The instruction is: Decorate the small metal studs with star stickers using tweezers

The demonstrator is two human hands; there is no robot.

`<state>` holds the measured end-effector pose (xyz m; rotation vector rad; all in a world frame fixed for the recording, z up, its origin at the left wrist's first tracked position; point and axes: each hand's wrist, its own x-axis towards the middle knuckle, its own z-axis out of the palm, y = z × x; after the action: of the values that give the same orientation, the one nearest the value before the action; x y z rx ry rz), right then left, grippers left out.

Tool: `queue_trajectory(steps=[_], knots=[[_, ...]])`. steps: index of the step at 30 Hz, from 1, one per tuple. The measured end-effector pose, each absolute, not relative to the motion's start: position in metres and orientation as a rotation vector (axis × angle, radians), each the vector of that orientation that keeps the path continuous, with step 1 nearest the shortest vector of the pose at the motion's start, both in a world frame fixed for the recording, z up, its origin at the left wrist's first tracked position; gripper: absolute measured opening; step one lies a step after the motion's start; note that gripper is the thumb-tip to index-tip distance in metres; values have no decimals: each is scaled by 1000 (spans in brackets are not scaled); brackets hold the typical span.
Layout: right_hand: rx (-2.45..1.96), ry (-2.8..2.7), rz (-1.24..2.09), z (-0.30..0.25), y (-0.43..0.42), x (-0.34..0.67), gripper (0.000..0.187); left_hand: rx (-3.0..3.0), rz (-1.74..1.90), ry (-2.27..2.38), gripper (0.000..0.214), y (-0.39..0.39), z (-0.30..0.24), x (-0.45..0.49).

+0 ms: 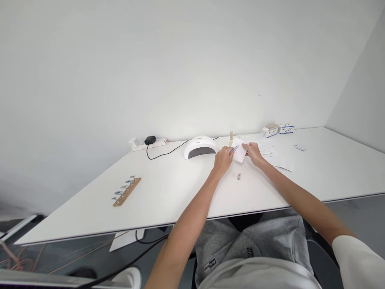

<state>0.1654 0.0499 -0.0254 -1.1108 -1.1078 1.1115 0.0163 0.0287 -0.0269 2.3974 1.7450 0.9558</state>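
Note:
My left hand (pixel 223 159) is closed around a slim, pointed metal tool that looks like tweezers (pixel 234 149). Its tip reaches over a small white sheet (pixel 239 154) with faint marks, too small to read. That sheet is pinched at its right edge by my right hand (pixel 253 153), above the table. Just below, on the tabletop, lies a small pinkish, shiny piece (pixel 238 176), too small to name. A small bottle with a pale gold cap (pixel 231 135) stands behind the sheet. Left of my hands sits a white nail lamp (pixel 201 147).
Printed papers (pixel 267 152) lie beside my right hand. Small boxes (pixel 270 129) stand at the back right, a small packet (pixel 300 147) in front. A wooden strip (pixel 127 192) with nail-tip stands lies left. A power strip (pixel 150 145) and adapter (pixel 150 140) sit at the back.

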Motion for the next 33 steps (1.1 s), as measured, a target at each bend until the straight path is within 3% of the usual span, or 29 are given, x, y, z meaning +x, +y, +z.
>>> queue_trajectory(steps=[33], knots=[[-1168, -1294, 936, -32, 56, 167, 17, 2471, 834, 1823, 27, 27, -26, 19]])
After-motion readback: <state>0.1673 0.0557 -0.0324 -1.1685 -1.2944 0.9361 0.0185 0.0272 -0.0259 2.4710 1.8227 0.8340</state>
